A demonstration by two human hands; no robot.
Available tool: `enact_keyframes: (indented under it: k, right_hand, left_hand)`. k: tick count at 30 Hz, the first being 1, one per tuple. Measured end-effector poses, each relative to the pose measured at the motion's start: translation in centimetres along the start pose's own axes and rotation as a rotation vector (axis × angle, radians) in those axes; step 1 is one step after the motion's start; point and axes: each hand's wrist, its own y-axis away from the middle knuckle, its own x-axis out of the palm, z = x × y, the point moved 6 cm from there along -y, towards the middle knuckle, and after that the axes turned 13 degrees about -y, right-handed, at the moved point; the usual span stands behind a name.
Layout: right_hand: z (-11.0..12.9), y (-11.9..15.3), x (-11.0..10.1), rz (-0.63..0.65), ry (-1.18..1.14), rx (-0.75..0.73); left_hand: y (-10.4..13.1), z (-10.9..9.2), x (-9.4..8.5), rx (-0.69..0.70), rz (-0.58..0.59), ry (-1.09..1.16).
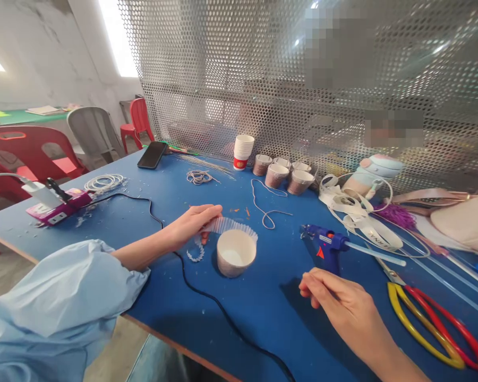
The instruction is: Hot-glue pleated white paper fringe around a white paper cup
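My left hand (197, 225) pinches a strip of pleated white lace trim (233, 225) whose far end runs along the back rim of a paper cup (233, 262). The cup stands upright on the blue table, open end up, and its outside looks wrapped in a brownish covering. A loose curl of the trim hangs below my left fingers. To the right, my right hand (338, 300) hovers with its fingers curled together; whether anything small is between them is hidden. Just beyond it lies a blue hot glue gun (326, 244) with a clear glue stick in its back.
Scissors (426, 323) with red and yellow handles lie at the right. Several wrapped cups (276, 175) and a paper cup stack (242, 153) stand at the back. A black cord (219, 305) crosses the table from a purple power strip (59, 209). White ribbon (354, 212) lies back right.
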Motion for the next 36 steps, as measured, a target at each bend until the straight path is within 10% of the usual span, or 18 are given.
enact_keyframes:
  k: [14,20,28,36]
  right_hand:
    - [1.4,-0.4,-0.8,-0.207,0.265,-0.293]
    - [2.6,-2.1,-0.3,-0.354,0.139,-0.051]
    - [5.4,-6.3,5.1,-0.135,0.374,0.145]
    - [3.8,-5.2,5.8,-0.087,-0.059,0.268]
  left_hand:
    - [0.4,0.3,1.7,0.08,0.063,0.028]
    - [1.4,0.7,1.6,0.096,0.067,0.023]
    - [2.3,1.6,2.4,0.047,0.171,0.109]
    - [2.9,2.0,3.2,-0.026,0.202,0.198]
